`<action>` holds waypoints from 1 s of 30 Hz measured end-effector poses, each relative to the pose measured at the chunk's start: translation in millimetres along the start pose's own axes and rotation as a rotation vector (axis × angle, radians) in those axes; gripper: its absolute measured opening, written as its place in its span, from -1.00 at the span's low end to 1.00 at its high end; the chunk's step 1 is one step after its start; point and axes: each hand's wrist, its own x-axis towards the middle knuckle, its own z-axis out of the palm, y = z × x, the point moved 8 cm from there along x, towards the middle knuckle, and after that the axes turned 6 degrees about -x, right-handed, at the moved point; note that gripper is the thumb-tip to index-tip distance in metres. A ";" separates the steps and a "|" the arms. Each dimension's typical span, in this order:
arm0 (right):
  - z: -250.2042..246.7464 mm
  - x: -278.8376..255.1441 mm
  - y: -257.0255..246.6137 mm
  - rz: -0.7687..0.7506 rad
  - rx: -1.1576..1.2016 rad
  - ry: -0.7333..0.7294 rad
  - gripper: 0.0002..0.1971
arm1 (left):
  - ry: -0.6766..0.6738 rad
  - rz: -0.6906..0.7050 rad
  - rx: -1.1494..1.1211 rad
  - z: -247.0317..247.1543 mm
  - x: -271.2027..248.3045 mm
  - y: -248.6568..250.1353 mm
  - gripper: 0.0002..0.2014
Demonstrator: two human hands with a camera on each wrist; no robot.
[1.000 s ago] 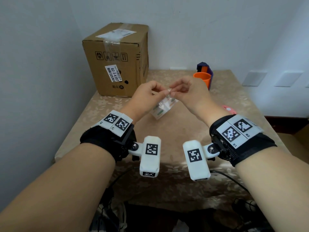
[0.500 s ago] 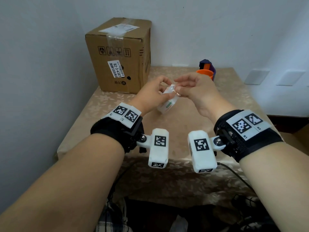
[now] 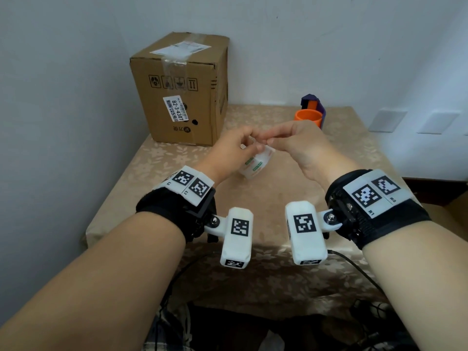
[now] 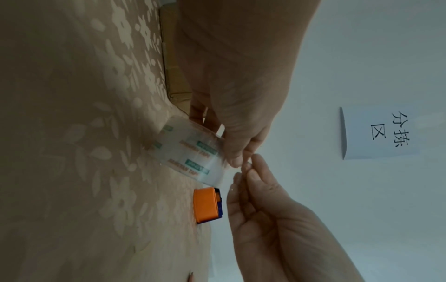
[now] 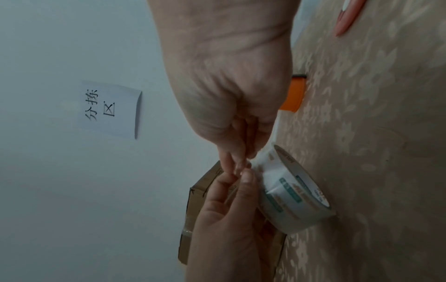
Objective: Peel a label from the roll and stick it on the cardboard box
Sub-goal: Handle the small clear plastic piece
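A roll (image 3: pixel 255 165) of clear label tape with green and orange print hangs above the middle of the table. My left hand (image 3: pixel 249 145) grips the roll (image 4: pixel 190 154), thumb on its upper rim. My right hand (image 3: pixel 268 138) meets it there, and its fingertips (image 5: pixel 235 162) pinch the loose end at the edge of the roll (image 5: pixel 289 192). A short clear strip shows between the fingers of the right hand (image 4: pixel 251 171). The cardboard box (image 3: pixel 182 97) stands upright at the table's far left corner, taped on top, with a white printed sticker on its front.
An orange cup (image 3: pixel 307 117) in a purple holder stands at the back, just beyond my right hand. A pink-red object (image 5: pixel 347 17) lies on the cloth to the right. A paper note (image 4: pixel 376 133) hangs on the wall. Cables hang under the near table edge.
Both hands have stayed together over the table's middle. The roll has turned a little in my left hand, and the right fingertips have kept working at its edge.
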 end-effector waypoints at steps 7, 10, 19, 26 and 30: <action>-12.5 -0.5 -6.1 -0.034 -0.320 0.098 -0.76 | 0.014 -0.004 0.020 -0.2 3.2 -3.5 -0.93; -11.1 -3.9 -11.6 -0.082 -0.491 0.033 -0.77 | 0.025 -0.004 0.015 -0.4 3.5 -3.0 -0.90; 4.4 -10.7 -22.8 -0.279 -0.935 0.013 -0.72 | 0.042 0.015 0.010 -2.0 3.9 -2.4 -0.94; -2.9 -8.0 -16.1 -0.236 -0.912 0.031 -0.78 | 0.002 0.031 0.115 2.9 4.6 2.3 -0.87; -10.2 -3.8 0.0 -0.035 -0.567 0.008 -0.82 | -0.027 0.086 0.238 4.7 2.2 9.7 -0.81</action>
